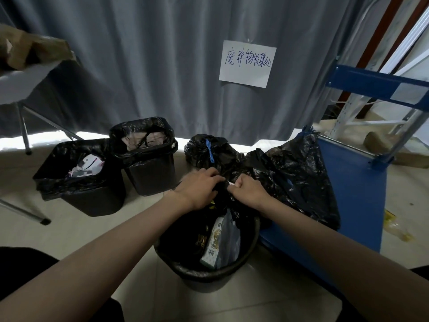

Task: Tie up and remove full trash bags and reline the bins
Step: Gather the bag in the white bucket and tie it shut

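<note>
We see a pale tiled floor (69, 231) carrying three black-lined bins (92, 196) (151, 175) (209, 275), two tied black bags (209, 149) (301, 173), and a blue cart (355, 201) beside them.

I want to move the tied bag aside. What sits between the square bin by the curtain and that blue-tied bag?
In the head view, only bare floor separates the square bin from the tied bag.

A white paper sign (247, 63) with blue handwritten characters hangs on a grey pleated curtain (148, 61); right of the curtain stands a blue metal shelving frame (376, 83), left a white folding table (21, 84).
</note>
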Tool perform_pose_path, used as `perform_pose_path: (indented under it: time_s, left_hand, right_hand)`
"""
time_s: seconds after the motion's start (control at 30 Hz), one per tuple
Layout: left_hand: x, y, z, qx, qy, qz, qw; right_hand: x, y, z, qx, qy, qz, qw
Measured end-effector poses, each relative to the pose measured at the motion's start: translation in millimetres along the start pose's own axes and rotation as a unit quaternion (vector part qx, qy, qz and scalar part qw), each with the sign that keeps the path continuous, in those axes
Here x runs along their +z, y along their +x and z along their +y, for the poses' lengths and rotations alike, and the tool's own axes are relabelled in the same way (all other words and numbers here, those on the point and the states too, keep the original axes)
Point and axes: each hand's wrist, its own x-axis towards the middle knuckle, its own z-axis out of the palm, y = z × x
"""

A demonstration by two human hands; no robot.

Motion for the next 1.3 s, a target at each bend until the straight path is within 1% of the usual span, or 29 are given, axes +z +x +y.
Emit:
perform_pose_path:
  time_s: [0.13, 0.23, 0.3, 0.4, 0.47, 0.57, 0.67, 0.73, 0.87, 0.97, 1.03, 1.13, 1.3]
  left_hand:
    - [-1, 4, 4, 0.012, -0.008, 0.005, 1.000]
    - [-3, 7, 8, 0.008, -0.049, 0.028, 0.998]
    - [-3, 8, 11, -0.011, -0.096, 0.039, 0.995]
    - [-2, 11, 12, -0.013, -0.131, 0.058, 0.990]
    - [-2, 12, 10, -0.012, -0.134, 0.056, 0.989]
    - [-5, 12, 7, -0.019, -0.117, 0.022, 0.993]
    - [-3, 9, 5, -0.019, -0.086, 0.002, 0.996]
    - [-4, 7, 6, -0.010, -0.059, 0.014, 0.998]
    - [-7, 4, 1, -0.002, -0.009, 0.072, 0.997]
    - [-7, 6, -4, -0.016, 0.017, 0.090, 0.996]
    - [-7, 6, -6, -0.023, 0.024, 0.095, 0.995]
    - [-5, 5, -10, -0.031, 0.016, 0.092, 0.995]
    - [-3, 5, -13, -0.037, 0.006, 0.078, 0.996]
  right_hand:
    - [-3, 1, 4, 0.009, 0.034, -0.002, 0.999]
    - [-3, 4, 5, 0.013, 0.044, 0.029, 0.999]
    - [-5, 6, 3, -0.019, 0.037, 0.061, 0.997]
    - [-7, 2, -6, -0.090, 0.045, 0.031, 0.994]
    - [-4, -2, -8, -0.128, 0.004, 0.018, 0.992]
    - [0, -6, -9, -0.187, -0.071, 0.011, 0.980]
    - [1, -8, -10, -0.218, -0.100, -0.001, 0.971]
    - [-1, -9, -8, -0.229, -0.124, -0.005, 0.966]
    - [-4, -7, -3, -0.200, -0.151, -0.001, 0.968]
    - [-11, -8, -5, -0.155, -0.174, -0.027, 0.972]
    - [-15, -11, -7, -0.133, -0.211, -0.034, 0.968]
    - [-19, -14, -5, -0.136, -0.277, 0.011, 0.951]
    - [-23, -16, 1, -0.126, -0.299, 0.067, 0.943]
